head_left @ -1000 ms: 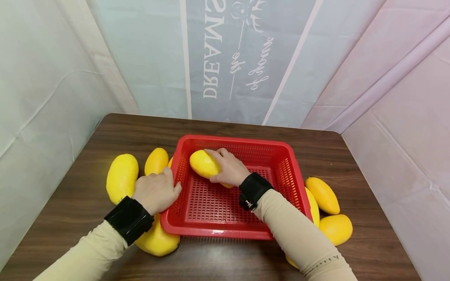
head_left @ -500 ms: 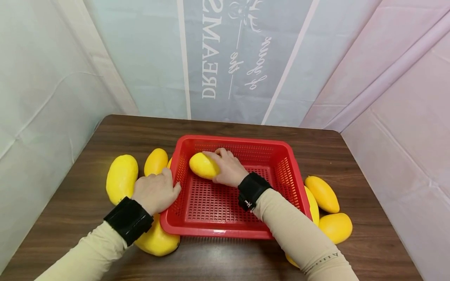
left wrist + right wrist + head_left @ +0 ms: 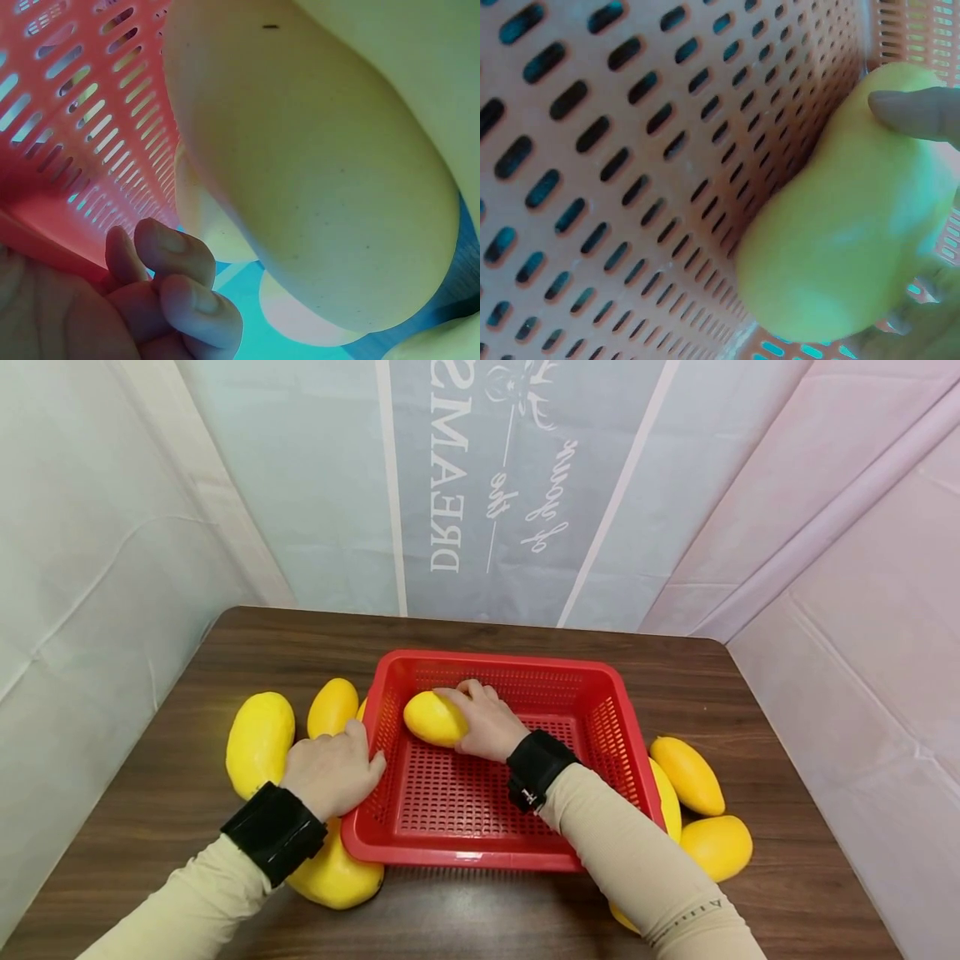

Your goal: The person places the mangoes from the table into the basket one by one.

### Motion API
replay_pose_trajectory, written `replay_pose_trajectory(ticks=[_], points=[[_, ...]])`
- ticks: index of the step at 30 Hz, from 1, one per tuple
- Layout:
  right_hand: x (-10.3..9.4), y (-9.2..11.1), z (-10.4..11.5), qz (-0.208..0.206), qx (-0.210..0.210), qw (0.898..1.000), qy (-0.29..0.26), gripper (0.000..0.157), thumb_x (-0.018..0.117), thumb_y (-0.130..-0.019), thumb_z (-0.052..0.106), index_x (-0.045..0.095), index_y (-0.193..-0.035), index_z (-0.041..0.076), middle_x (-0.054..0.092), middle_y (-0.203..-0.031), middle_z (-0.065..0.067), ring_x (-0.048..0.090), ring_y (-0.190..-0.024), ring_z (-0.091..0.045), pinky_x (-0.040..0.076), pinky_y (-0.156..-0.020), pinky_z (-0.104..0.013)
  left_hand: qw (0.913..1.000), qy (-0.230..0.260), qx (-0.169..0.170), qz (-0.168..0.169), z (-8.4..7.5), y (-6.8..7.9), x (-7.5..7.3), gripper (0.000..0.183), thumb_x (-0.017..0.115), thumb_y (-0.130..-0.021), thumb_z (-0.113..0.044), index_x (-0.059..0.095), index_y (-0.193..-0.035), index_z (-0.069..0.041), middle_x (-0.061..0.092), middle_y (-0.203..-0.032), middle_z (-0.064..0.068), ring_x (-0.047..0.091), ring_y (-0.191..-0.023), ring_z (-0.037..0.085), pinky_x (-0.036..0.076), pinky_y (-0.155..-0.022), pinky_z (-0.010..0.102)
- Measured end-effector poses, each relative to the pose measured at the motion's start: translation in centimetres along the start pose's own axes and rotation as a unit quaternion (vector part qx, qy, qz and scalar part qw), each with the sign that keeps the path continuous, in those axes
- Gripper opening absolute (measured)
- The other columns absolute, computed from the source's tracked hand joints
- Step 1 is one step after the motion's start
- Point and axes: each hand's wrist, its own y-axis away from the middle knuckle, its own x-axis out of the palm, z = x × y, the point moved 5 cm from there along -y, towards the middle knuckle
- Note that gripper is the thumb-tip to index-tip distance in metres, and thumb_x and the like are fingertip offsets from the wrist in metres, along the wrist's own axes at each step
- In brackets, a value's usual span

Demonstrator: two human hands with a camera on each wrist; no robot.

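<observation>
My right hand (image 3: 487, 722) grips a smooth yellow papaya (image 3: 432, 718) low inside the red plastic basket (image 3: 480, 858), near its far left corner. In the right wrist view the papaya (image 3: 832, 232) lies against the slotted basket wall (image 3: 630, 180), with the thumb across its narrower end. My left hand (image 3: 333, 770) holds the basket's left rim. Its curled fingers (image 3: 191, 300) show beside the red wall (image 3: 90, 112) in the left wrist view. A large papaya (image 3: 322, 165) stands close to that hand, outside the basket.
Left of the basket lie another papaya (image 3: 260, 743), a mango (image 3: 333, 708) and a big yellow fruit (image 3: 337, 872). Several yellow fruits, including a mango (image 3: 688, 775), lie along the right side, partly hidden by the basket and sleeve. A cloth backdrop (image 3: 517, 527) hangs behind the brown table (image 3: 465, 918).
The right hand and papaya have settled slightly lower in the basket, and the papaya has turned a little. The left hand stays on the rim.
</observation>
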Motion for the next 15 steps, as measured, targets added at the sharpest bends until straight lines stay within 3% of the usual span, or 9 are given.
replay_pose_trajectory(ticks=[8, 15], points=[[-0.4, 0.1, 0.1, -0.005, -0.004, 1.000, -0.011, 0.084, 0.083, -0.074, 0.020, 0.049, -0.151, 0.017, 0.047, -0.138, -0.016, 0.044, -0.120, -0.036, 0.043, -0.099, -0.051, 1.0000, 0.000, 0.000, -0.002, 0.0, 0.1, -0.1, 0.035, 0.049, -0.095, -0.037, 0.046, -0.093, -0.003, 0.053, -0.060, 0.009, 0.050, -0.047, 0.024, 0.045, -0.050, 0.036], [-1.9, 0.8, 0.9, -0.029, -0.007, 0.999, 0.013, 0.078, 0.081, -0.076, 0.026, 0.054, -0.148, 0.016, 0.049, -0.140, -0.016, 0.044, -0.124, -0.037, 0.042, -0.101, -0.050, 1.0000, -0.001, -0.001, -0.001, -0.1, 0.1, 0.0, 0.036, 0.049, -0.095, -0.038, 0.046, -0.095, -0.003, 0.053, -0.061, 0.008, 0.050, -0.047, 0.023, 0.045, -0.050, 0.036]])
